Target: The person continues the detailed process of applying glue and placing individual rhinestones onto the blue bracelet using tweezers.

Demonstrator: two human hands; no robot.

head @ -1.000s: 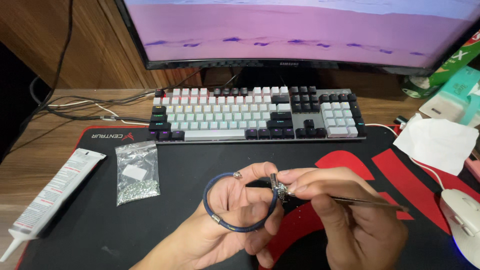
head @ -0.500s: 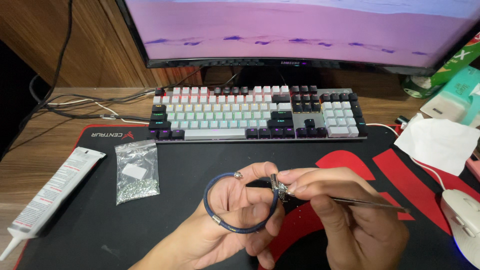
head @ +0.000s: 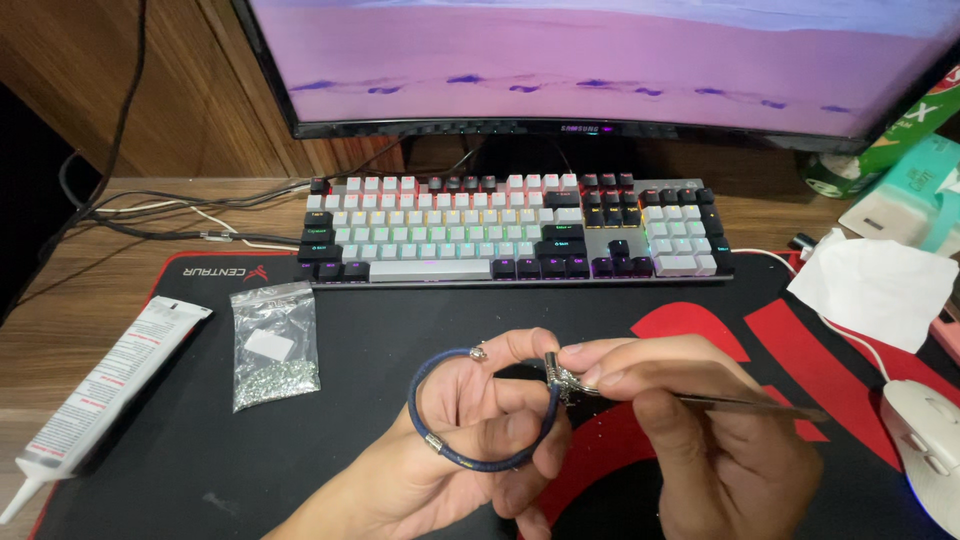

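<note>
Unmoved: braided blue bracelet (head: 455, 455), metal tweezers (head: 740, 404)

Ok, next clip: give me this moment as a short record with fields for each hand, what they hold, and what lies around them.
left hand: holds a dark blue cord bracelet, open loop with metal ends
right hand: pinches a thin metal tool, tip at the bracelet's metal clasp
surface: black and red desk mat
left of hands: clear bag of small shiny bits; white glue tube
behind: keyboard, monitor
right: white mouse, tissue
</note>
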